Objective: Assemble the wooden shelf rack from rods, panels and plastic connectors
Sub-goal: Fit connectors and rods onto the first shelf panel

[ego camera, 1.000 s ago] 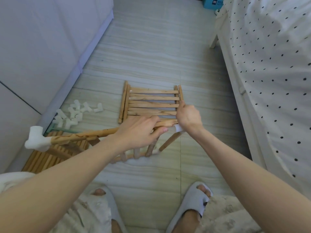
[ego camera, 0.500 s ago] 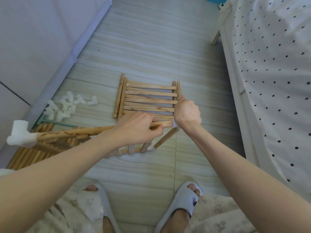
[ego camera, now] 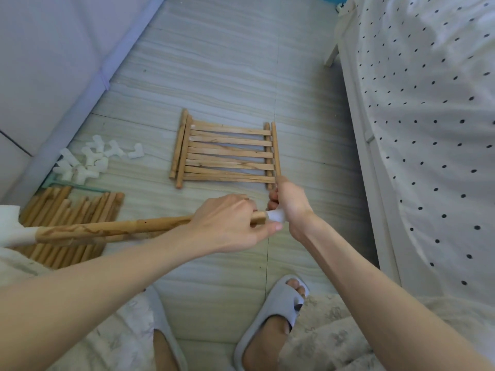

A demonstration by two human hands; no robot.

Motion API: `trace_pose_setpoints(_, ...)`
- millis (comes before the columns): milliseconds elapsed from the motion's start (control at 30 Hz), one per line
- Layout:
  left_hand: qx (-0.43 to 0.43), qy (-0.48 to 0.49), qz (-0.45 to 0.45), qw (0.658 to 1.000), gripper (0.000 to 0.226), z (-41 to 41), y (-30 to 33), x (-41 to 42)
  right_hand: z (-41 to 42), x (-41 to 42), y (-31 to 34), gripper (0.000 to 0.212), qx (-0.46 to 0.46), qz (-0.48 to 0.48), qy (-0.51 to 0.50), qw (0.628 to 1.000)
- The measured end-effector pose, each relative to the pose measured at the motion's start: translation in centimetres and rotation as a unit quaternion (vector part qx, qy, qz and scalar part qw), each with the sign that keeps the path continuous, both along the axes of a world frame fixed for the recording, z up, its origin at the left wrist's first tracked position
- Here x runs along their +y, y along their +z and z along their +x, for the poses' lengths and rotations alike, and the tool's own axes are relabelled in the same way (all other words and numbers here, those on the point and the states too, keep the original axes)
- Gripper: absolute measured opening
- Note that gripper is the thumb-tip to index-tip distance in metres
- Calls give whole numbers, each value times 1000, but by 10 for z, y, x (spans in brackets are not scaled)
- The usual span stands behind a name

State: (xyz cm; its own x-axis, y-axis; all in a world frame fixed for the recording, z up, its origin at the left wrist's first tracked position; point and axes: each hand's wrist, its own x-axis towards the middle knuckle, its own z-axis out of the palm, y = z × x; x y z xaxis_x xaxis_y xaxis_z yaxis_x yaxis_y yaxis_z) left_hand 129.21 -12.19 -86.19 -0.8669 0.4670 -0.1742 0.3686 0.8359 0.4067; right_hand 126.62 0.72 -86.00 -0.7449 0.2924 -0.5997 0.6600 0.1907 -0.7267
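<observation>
- Two hands meet mid-frame: left hand (ego camera: 227, 223) grip curled round rod (ego camera: 112, 229); right hand (ego camera: 290, 203) grip pinching white connector (ego camera: 276, 215) on rod end.
- Second connector (ego camera: 10, 228) caps far end.
- Panel (ego camera: 227, 153), spare connectors (ego camera: 88, 162), rod pile (ego camera: 69, 210) on floor (ego camera: 227, 62).

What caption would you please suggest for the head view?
Left hand holds a wooden rod while right hand grips its white connector above a slatted panel.

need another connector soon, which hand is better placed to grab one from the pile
Left, probably. The connector pile lies on the left hand's side; the right hand grips the white connector across the body.
</observation>
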Motion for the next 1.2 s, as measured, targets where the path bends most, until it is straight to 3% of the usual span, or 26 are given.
trace_pose_setpoints(167,16,-24,-4,1000,54,20,-4,-4,35,-2,-12,41,10,-27,-55,998)
trace_pose_setpoints(400,20,-19,-39,999,50,32,-2,-3,36,-12,-17,46,47,17,-133,990)
trace_pose_setpoints(533,-41,-3,-85,996,53,27,6,-4,34,-18,-18,43,56,-8,-134,989)
trace_pose_setpoints(733,-153,34,-120,980,50,8,27,-5,25,-24,-1,37,26,-140,-143,979)
trace_pose_setpoints(867,-157,46,-74,984,39,13,31,-9,34,-21,7,38,45,-161,-84,982)
trace_pose_setpoints(1000,-99,83,8,992,31,23,32,-15,42,-18,16,42,126,-108,3,986)
trace_pose_setpoints(1100,-53,93,87,990,25,25,37,-17,33,-19,28,40,206,-37,11,978)
trace_pose_setpoints(1200,-1,98,134,986,27,27,38,-13,28,-17,35,37,248,-33,-3,968)
